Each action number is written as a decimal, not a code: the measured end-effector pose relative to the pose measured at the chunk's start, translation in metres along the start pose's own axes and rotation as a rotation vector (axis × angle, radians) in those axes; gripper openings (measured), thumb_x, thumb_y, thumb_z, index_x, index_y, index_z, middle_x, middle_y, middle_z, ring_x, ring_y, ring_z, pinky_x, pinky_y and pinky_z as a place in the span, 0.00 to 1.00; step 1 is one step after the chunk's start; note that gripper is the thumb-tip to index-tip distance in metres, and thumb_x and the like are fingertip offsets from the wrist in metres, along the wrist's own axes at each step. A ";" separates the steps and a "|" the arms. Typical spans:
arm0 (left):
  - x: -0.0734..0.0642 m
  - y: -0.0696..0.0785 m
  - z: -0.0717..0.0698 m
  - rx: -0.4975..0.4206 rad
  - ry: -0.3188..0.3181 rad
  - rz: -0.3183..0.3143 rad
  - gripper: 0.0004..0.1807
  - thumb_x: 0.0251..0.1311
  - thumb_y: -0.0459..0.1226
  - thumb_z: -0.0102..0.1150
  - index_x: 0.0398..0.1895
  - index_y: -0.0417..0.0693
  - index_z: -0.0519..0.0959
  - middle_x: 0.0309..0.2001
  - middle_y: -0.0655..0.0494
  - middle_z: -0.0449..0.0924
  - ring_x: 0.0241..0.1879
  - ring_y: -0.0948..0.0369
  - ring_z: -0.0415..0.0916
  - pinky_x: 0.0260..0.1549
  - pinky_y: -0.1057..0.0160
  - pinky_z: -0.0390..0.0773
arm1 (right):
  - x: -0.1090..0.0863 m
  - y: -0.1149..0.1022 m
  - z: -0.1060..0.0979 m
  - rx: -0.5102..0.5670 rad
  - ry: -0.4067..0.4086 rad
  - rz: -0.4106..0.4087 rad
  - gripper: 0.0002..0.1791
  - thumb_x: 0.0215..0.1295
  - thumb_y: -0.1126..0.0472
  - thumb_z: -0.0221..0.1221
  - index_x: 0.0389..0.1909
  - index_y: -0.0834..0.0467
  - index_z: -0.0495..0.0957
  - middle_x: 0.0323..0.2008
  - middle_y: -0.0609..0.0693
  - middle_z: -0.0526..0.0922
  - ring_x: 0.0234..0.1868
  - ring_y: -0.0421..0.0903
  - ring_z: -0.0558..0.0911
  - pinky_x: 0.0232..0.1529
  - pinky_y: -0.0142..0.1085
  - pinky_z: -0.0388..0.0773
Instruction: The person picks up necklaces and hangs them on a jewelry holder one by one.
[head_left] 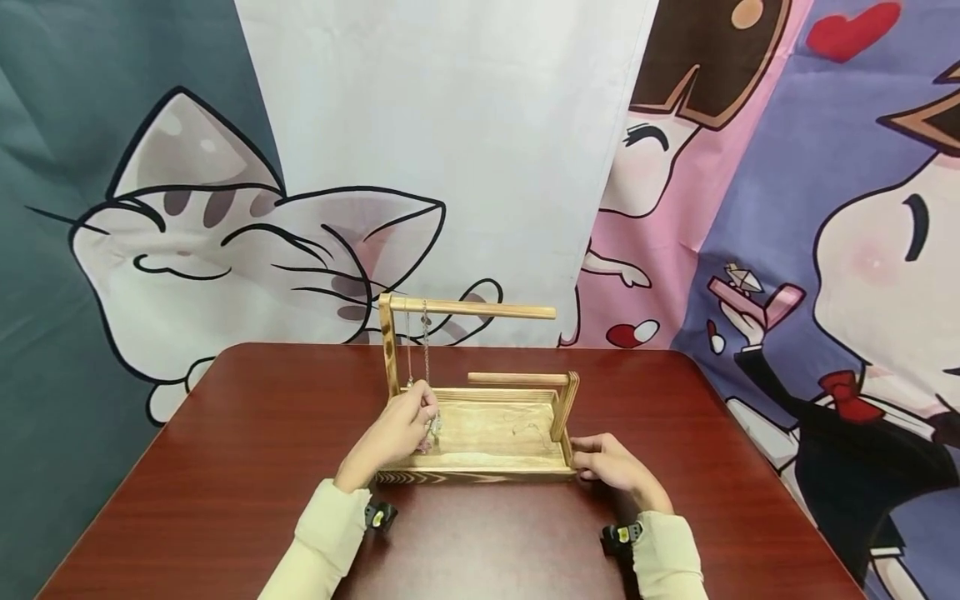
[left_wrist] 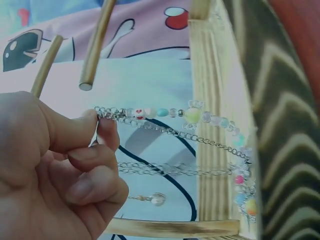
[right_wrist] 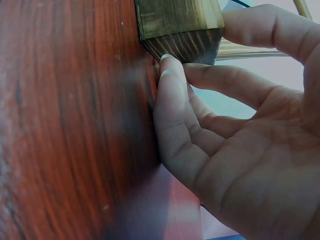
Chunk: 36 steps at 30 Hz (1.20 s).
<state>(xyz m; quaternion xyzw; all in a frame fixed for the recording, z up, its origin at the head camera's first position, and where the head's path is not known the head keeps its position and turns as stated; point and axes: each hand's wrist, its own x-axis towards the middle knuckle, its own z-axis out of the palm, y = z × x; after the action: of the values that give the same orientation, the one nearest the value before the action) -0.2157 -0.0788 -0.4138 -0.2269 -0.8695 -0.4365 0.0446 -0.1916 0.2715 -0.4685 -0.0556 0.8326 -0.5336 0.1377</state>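
My left hand (head_left: 401, 423) pinches the chain end of a beaded bracelet (left_wrist: 192, 115) between thumb and fingertips. Its pastel beads and silver links dangle over the left part of a wooden jewelry stand (head_left: 480, 461). Two thin necklaces (head_left: 426, 350) hang from the stand's upper bar, just behind that hand; a pearl-like pendant (left_wrist: 158, 199) shows on one in the left wrist view. At the stand's right end, my right hand (head_left: 611, 462) grips the front corner, thumb on one side and fingers against the other, low by the tabletop.
A fine chain (head_left: 531, 427) lies in the right part of the stand's tray. The upper bar (head_left: 487, 309) and a shorter lower bar (head_left: 517, 378) stick out over it. Beneath is a red-brown table (head_left: 262, 450), with a cartoon-printed cloth (head_left: 465, 150) behind.
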 end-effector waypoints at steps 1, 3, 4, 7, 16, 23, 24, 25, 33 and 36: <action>0.001 0.001 -0.003 0.004 -0.005 -0.001 0.05 0.62 0.27 0.47 0.30 0.44 0.67 0.22 0.54 0.68 0.18 0.67 0.69 0.20 0.68 0.72 | 0.000 0.000 0.001 0.000 -0.002 0.000 0.28 0.53 0.67 0.55 0.55 0.76 0.66 0.47 0.64 0.77 0.33 0.40 0.78 0.35 0.36 0.78; 0.003 0.001 -0.007 0.024 -0.011 -0.009 0.05 0.62 0.28 0.48 0.30 0.46 0.68 0.21 0.57 0.67 0.20 0.65 0.66 0.23 0.66 0.69 | 0.000 0.002 0.001 -0.003 -0.007 0.001 0.28 0.53 0.67 0.56 0.56 0.76 0.66 0.48 0.64 0.76 0.33 0.40 0.78 0.34 0.35 0.78; 0.003 0.001 -0.009 0.019 -0.020 -0.023 0.05 0.62 0.29 0.48 0.31 0.47 0.68 0.21 0.57 0.66 0.21 0.65 0.65 0.24 0.66 0.68 | 0.000 0.002 0.002 -0.002 -0.008 0.005 0.28 0.53 0.67 0.56 0.56 0.76 0.66 0.48 0.64 0.76 0.33 0.40 0.78 0.34 0.35 0.78; 0.006 0.002 -0.015 0.019 -0.036 -0.044 0.04 0.63 0.31 0.48 0.31 0.48 0.69 0.19 0.58 0.63 0.21 0.63 0.63 0.25 0.64 0.66 | -0.001 0.004 0.001 -0.002 -0.006 0.013 0.28 0.54 0.67 0.55 0.56 0.76 0.66 0.48 0.65 0.76 0.34 0.40 0.78 0.35 0.37 0.78; 0.018 0.016 -0.030 0.053 -0.038 -0.024 0.04 0.63 0.32 0.48 0.30 0.48 0.69 0.21 0.56 0.66 0.21 0.62 0.62 0.24 0.63 0.66 | -0.002 0.003 -0.001 0.011 -0.016 0.006 0.27 0.56 0.69 0.53 0.56 0.79 0.64 0.48 0.67 0.76 0.36 0.43 0.78 0.38 0.43 0.78; 0.029 0.038 -0.051 0.103 -0.097 -0.034 0.03 0.64 0.33 0.46 0.32 0.46 0.69 0.23 0.53 0.68 0.21 0.61 0.64 0.26 0.63 0.67 | -0.001 -0.002 -0.001 -0.010 -0.014 0.001 0.29 0.54 0.66 0.55 0.56 0.77 0.65 0.45 0.63 0.78 0.34 0.40 0.78 0.36 0.36 0.78; 0.031 0.041 -0.055 0.112 -0.103 -0.045 0.03 0.65 0.33 0.46 0.32 0.46 0.69 0.24 0.53 0.69 0.22 0.61 0.64 0.25 0.63 0.67 | 0.000 -0.002 -0.001 -0.008 -0.014 0.002 0.28 0.54 0.66 0.55 0.56 0.77 0.65 0.45 0.62 0.78 0.34 0.40 0.78 0.36 0.36 0.78; 0.032 0.044 -0.058 0.117 -0.110 -0.056 0.03 0.65 0.33 0.45 0.33 0.46 0.69 0.25 0.53 0.69 0.22 0.60 0.64 0.25 0.63 0.68 | 0.000 -0.002 -0.001 -0.008 -0.017 -0.002 0.28 0.55 0.66 0.55 0.56 0.77 0.65 0.44 0.62 0.78 0.34 0.40 0.78 0.36 0.36 0.78; 0.043 0.077 -0.081 0.176 -0.104 -0.044 0.05 0.66 0.33 0.41 0.35 0.45 0.69 0.30 0.51 0.72 0.23 0.60 0.67 0.24 0.63 0.69 | 0.001 -0.001 -0.002 0.003 -0.019 0.006 0.26 0.56 0.68 0.53 0.56 0.77 0.65 0.42 0.63 0.78 0.35 0.42 0.78 0.37 0.40 0.78; 0.046 0.091 -0.086 0.195 -0.090 -0.021 0.05 0.66 0.34 0.41 0.35 0.45 0.68 0.28 0.52 0.71 0.23 0.59 0.66 0.24 0.62 0.69 | 0.000 -0.002 -0.003 -0.005 -0.021 -0.002 0.27 0.55 0.68 0.54 0.55 0.77 0.66 0.42 0.62 0.78 0.33 0.41 0.77 0.36 0.38 0.78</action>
<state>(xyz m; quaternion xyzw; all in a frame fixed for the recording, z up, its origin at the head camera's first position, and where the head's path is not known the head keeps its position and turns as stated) -0.2279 -0.0824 -0.2804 -0.2319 -0.9112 -0.3397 0.0228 -0.1922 0.2732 -0.4657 -0.0622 0.8325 -0.5309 0.1458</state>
